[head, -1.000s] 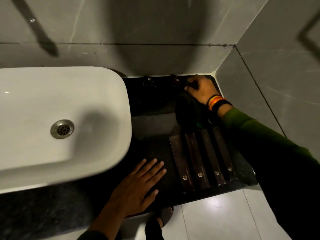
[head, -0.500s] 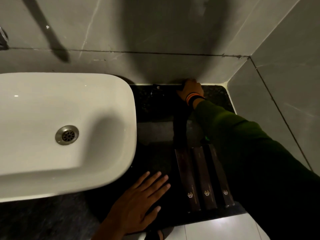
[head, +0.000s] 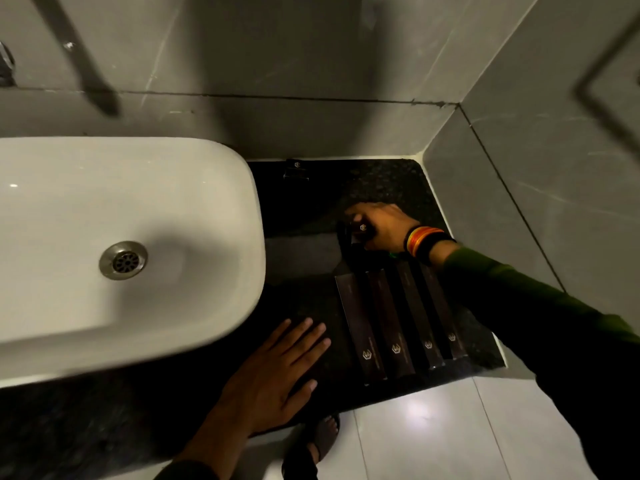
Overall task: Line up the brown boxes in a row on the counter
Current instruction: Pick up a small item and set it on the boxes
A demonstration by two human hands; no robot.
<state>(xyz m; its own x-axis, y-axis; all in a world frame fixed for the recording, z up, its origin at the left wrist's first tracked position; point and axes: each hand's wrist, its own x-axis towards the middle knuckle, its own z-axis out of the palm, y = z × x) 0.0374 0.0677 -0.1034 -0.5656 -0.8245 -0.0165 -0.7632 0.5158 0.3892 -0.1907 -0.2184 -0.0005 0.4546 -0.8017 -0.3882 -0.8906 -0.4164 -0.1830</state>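
So the right hand is reached out over the dark speckled surface, arm coming in from the right in a green sleeve with orange and black bangles on the wrist. Its fingers are curled around a small dark box with a little pale logo on the end — it's gripping that one just behind the far ends of the row. The left hand is flat on the surface near the front edge, palm down, fingers spread and holding nothing, just beside the row on the sink side.

The row itself: four long brown boxes lying flat side by side, long edges close or touching, all angled the same way. Each has a small hexagon-ish logo at the near end. The leftmost box looks lighter, the right ones fall into shadow under the arm.

One more small dark box sits way back by the wall, well apart from the row, close to the white sink. It's dim back there — can't make out much beyond its logo.
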